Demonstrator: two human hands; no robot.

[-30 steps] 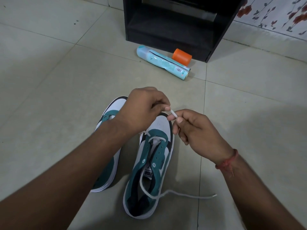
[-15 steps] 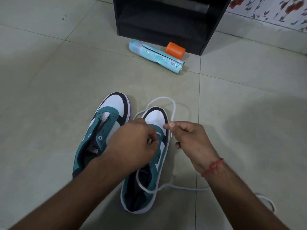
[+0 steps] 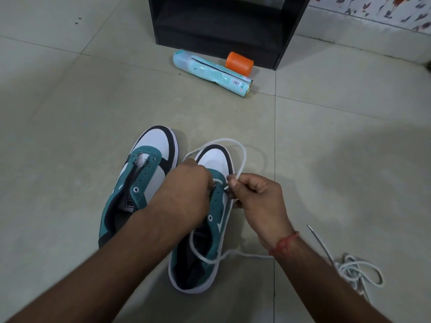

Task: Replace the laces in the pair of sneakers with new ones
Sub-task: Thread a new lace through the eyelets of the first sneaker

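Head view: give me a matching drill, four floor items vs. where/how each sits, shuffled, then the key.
Column 1
1. left sneaker
2. right sneaker
3. spray can
4. spare lace bundle

Column 2
A. lying on its side in front of the black cabinet
B. in a loose heap on the tile to the right of the right forearm
C. eyelets bare, no lace in it
D. under both hands, a white lace partly threaded and looping past its toe

Pairs: 1-C, 2-D, 3-A, 4-B
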